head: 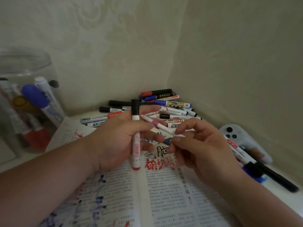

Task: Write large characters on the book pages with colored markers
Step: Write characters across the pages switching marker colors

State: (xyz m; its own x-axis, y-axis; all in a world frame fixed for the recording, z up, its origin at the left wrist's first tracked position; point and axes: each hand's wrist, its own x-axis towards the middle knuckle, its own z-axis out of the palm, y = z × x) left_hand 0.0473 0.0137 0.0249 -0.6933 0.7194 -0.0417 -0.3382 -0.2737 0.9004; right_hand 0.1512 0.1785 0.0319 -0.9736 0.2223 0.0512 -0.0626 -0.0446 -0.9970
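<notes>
Red marker, left hand; pink marker, right hand

The left forearm and the right forearm are shown bare, uncovered from the wrist to the lower edge of the view. The left hand and the right hand are likewise left bare.

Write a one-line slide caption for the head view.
Over an open book, the left hand grips a black-capped marker upright; the right hand pinches a white marker.
</notes>
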